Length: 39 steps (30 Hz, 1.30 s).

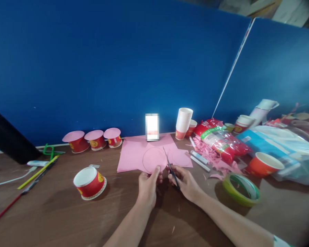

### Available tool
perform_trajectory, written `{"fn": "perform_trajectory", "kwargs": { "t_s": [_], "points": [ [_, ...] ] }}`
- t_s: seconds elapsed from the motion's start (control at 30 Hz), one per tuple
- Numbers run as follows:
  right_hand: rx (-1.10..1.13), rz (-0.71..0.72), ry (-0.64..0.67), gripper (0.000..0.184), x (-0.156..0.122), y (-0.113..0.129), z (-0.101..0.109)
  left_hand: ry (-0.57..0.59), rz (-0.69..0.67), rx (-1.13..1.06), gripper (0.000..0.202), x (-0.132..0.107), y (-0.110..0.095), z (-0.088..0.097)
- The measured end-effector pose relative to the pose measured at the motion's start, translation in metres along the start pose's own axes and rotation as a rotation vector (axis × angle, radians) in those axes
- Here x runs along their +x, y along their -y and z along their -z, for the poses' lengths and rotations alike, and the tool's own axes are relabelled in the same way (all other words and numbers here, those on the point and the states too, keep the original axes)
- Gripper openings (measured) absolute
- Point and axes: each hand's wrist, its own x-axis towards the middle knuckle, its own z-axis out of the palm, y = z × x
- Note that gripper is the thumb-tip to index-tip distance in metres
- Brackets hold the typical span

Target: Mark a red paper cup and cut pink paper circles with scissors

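Note:
My left hand (149, 184) pinches the near edge of a piece of pink paper (154, 159), which bears a drawn circle. In my right hand (185, 181) is a pair of scissors (173, 171) with dark handles, its blades pointing away from me along the right side of the circle. Behind both hands lie pink sheets (131, 152). Another pink piece with a drawn circle (181, 157) rests on the right. To the left stands an upturned red paper cup (89, 181), apart from my hands.
Several red cups topped with pink discs (94, 137) line the blue wall (118, 61). A cup stack (184, 123), red snack bag (221, 137), pink scraps (204, 151), orange cup (265, 164) and green tape roll (242, 190) crowd the right. A black bottle (11, 137) lies left.

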Motion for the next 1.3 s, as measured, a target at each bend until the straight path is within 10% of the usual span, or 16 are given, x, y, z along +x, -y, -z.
{"fn": "perform_trajectory", "kwargs": {
  "t_s": [1.3],
  "points": [
    [0.026, -0.012, 0.017, 0.029, 0.0008, -0.0039, 0.0028, 0.01, -0.043, 0.041, 0.032, 0.0016, 0.0037, 0.0023]
  ]
}}
